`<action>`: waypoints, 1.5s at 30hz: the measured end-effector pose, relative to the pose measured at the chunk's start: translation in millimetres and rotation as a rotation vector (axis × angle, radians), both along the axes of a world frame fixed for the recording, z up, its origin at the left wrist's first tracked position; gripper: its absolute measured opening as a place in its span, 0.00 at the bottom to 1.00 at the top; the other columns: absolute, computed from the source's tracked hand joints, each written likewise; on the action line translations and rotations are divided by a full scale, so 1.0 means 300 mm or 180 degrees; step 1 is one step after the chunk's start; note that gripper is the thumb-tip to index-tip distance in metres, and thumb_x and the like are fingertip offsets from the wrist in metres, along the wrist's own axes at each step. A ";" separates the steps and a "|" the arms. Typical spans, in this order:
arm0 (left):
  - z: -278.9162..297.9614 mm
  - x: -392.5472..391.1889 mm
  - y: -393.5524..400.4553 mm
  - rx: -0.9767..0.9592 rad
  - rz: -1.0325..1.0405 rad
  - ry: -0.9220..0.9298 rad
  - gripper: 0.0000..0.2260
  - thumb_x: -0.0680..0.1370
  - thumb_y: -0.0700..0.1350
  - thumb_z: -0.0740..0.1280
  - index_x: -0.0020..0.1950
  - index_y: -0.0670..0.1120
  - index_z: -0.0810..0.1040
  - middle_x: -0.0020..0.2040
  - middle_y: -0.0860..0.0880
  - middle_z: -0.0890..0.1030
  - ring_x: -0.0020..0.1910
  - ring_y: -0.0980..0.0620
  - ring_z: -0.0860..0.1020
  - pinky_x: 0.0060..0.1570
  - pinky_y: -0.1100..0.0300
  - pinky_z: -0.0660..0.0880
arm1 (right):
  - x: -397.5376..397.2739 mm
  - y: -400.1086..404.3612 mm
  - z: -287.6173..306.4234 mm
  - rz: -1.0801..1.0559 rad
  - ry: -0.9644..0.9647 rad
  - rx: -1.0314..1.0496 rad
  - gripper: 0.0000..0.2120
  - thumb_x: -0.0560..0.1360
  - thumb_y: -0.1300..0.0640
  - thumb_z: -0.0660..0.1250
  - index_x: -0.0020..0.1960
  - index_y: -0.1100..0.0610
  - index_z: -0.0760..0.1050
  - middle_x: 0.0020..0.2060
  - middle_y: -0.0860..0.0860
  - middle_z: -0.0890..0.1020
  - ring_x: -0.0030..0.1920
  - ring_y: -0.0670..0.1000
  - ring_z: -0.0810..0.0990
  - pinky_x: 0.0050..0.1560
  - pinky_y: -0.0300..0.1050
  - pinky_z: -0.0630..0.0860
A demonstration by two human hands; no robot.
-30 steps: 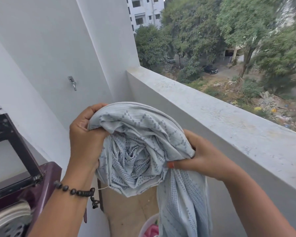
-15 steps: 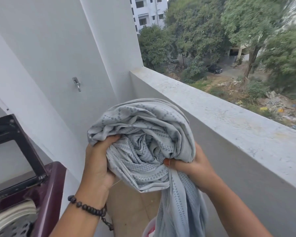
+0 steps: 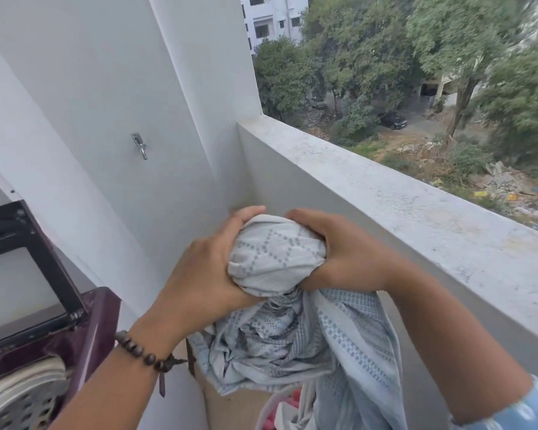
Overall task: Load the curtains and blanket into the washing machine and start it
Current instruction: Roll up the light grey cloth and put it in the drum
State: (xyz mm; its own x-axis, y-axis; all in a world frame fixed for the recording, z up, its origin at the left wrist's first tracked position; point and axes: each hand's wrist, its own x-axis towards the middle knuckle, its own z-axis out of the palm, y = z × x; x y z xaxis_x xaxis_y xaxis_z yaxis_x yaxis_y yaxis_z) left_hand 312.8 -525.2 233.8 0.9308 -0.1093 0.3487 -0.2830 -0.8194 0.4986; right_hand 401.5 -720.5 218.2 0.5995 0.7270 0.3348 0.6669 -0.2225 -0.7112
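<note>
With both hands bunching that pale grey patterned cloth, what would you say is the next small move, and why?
Probably swing the bundle left and lower it toward the open drum. Both the left hand and right hand grip the pale grey patterned cloth, while the maroon top-loading washing machine stands at lower left with its lid raised. A long tail hangs loose, so gathering it first may help.
</note>
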 end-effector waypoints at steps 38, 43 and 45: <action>0.034 -0.010 0.159 -0.2215 -0.0239 0.0384 0.31 0.48 0.60 0.83 0.50 0.57 0.86 0.49 0.52 0.86 0.49 0.56 0.84 0.46 0.63 0.80 | 0.045 -0.120 -0.064 -0.0289 0.1505 0.1416 0.13 0.66 0.61 0.72 0.50 0.56 0.79 0.42 0.50 0.85 0.43 0.47 0.84 0.41 0.41 0.77; 0.028 0.015 0.176 -0.3196 0.0517 -0.0264 0.30 0.56 0.47 0.78 0.57 0.43 0.82 0.58 0.34 0.80 0.59 0.33 0.78 0.62 0.32 0.71 | -0.001 -0.115 -0.101 0.0376 0.1801 0.1310 0.32 0.66 0.57 0.77 0.67 0.58 0.69 0.60 0.58 0.80 0.60 0.60 0.80 0.60 0.62 0.77; 0.038 0.014 0.162 -0.3671 0.0640 -0.0468 0.30 0.59 0.43 0.74 0.61 0.39 0.78 0.61 0.29 0.76 0.60 0.28 0.76 0.61 0.27 0.69 | -0.030 -0.117 -0.119 0.0833 0.1894 0.1557 0.47 0.64 0.53 0.81 0.76 0.54 0.59 0.71 0.53 0.72 0.69 0.57 0.74 0.66 0.55 0.73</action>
